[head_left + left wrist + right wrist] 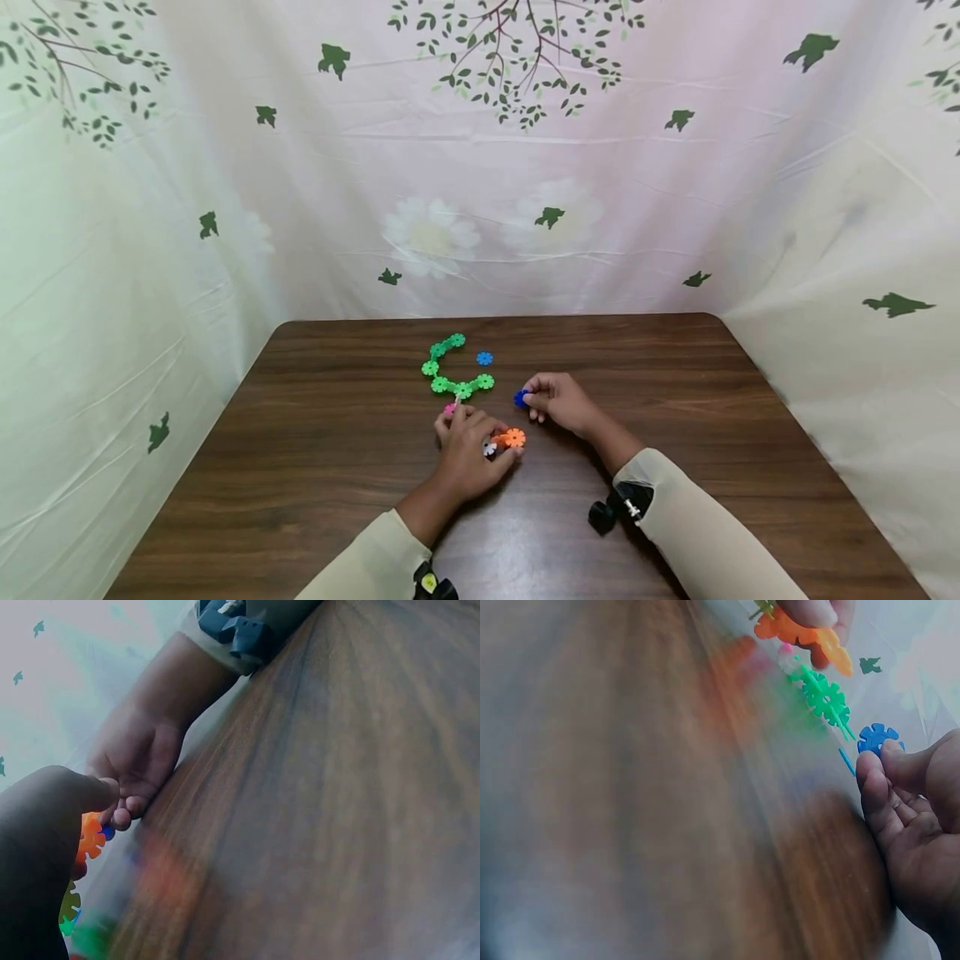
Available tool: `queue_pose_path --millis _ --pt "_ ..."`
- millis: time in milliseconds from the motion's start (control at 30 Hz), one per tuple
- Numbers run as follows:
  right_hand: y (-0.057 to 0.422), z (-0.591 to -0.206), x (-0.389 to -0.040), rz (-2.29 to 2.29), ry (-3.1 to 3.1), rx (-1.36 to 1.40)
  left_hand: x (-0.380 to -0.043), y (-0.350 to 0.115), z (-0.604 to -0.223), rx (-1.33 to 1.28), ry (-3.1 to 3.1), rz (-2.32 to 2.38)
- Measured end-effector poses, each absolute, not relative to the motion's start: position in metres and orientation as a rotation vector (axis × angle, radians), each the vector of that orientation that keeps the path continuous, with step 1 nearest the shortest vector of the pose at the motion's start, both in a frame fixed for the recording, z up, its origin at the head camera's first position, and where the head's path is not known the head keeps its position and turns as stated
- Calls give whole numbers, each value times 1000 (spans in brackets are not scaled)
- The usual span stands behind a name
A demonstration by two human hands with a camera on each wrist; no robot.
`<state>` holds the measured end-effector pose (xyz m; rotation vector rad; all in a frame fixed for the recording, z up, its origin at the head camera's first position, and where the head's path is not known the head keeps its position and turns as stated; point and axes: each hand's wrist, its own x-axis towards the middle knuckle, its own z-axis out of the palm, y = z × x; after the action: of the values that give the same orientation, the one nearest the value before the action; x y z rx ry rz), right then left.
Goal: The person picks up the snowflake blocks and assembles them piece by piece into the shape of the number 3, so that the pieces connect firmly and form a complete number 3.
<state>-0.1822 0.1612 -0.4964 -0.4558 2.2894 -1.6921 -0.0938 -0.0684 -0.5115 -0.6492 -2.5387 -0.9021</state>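
Note:
Between thumb and fingertips, my right hand [558,404] pinches a dark blue flower-shaped interlocking disc [875,738], held just above the table. My left hand [467,454] holds joined flower discs: an orange disc [515,437] shows by the thumb, a white one [490,448] under the palm, and a pink one [450,408] past the fingertips. The hand covers the rest of this part. A curved chain of green discs [463,390] extends beyond the left fingers; whether it joins the pink disc is hard to see. One lighter blue disc [484,358] lies apart, inside the curve.
Dark brown wooden table [315,467] lies under both hands, its far edge meeting a pale curtain [480,167] printed with leaves and birds. A black wrist camera [602,517] sticks out from the right sleeve [705,533].

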Motion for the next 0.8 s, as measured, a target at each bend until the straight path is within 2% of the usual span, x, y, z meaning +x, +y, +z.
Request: queue_pose_path --millis 800 --pt "167 -499 -167 -1696 1946 -707 -92 -68 -509 -634 -2540 -919"
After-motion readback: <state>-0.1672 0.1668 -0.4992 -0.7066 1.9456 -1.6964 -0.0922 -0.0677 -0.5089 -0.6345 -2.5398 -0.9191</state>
